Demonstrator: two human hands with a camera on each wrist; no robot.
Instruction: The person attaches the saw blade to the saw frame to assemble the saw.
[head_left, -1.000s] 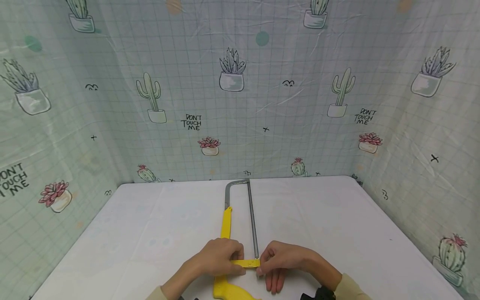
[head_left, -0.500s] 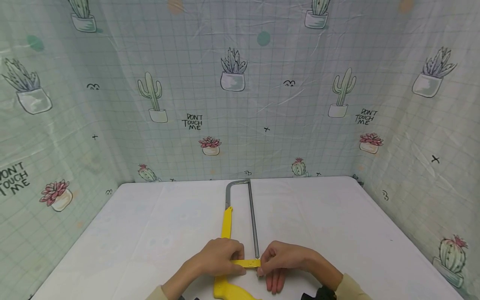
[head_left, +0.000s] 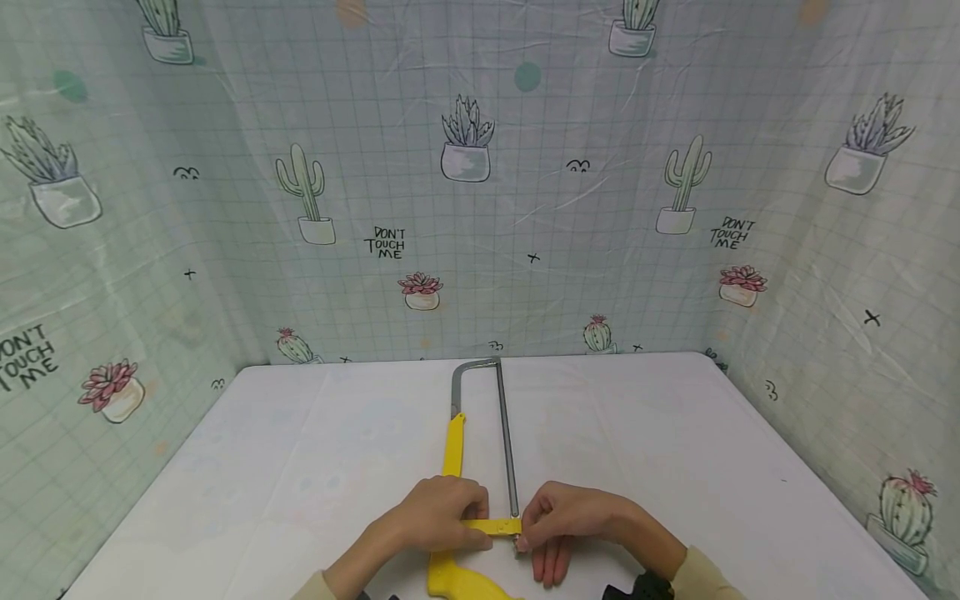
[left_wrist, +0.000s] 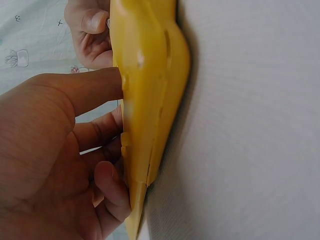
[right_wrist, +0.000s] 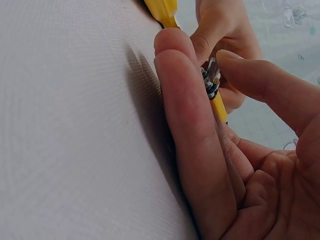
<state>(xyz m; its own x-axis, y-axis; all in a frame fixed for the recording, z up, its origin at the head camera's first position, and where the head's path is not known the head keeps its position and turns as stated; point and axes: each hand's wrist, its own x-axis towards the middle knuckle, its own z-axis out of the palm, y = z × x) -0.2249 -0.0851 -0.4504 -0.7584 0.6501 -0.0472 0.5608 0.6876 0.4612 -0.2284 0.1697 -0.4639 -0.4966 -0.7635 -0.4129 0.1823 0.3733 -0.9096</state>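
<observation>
A hacksaw lies flat on the table, its yellow handle (head_left: pixel 461 579) toward me and its grey metal frame (head_left: pixel 456 387) reaching away. The long blade (head_left: pixel 506 442) runs along its right side to a yellow crosspiece (head_left: pixel 497 527). My left hand (head_left: pixel 438 512) holds the saw at this crosspiece, its thumb and fingers on the yellow body (left_wrist: pixel 145 85) in the left wrist view. My right hand (head_left: pixel 573 517) is at the crosspiece's right end, thumb and forefinger on a small metal wing nut (right_wrist: pixel 213 72). Its other fingers extend low along the table. The forefinger's tip is partly hidden.
A white-covered table (head_left: pixel 337 442) spreads around the saw. Cloth printed with cacti (head_left: pixel 465 158) hangs behind and at both sides. A black wrist device (head_left: pixel 641 587) shows by the right sleeve.
The right thumb and forefinger have shifted slightly at the wing nut, and more of the metal shows below the crosspiece. The saw and left hand stay in place.
</observation>
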